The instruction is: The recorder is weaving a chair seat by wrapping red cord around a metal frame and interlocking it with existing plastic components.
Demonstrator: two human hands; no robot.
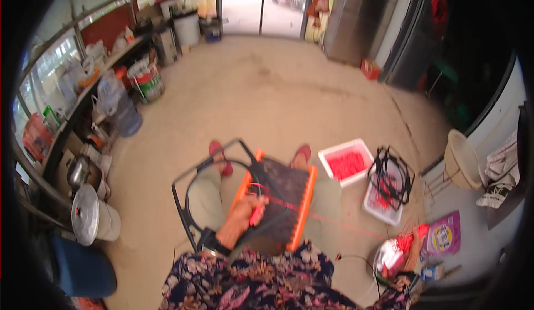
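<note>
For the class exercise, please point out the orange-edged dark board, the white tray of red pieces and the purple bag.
Orange-edged dark board point(303, 212): head view, on its right orange edge.
White tray point(337, 150): head view, on its far inner wall.
Purple bag point(444, 236): head view, middle of its front.

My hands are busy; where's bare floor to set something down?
Widest: floor ahead of your red shoes, between the patterned bucket and the white tray. Smaller: between the lidded pail and the black frame over your left leg. Crowded: your right side, with the tray, black tangle, purple bag and red cord at your right hand.
</note>
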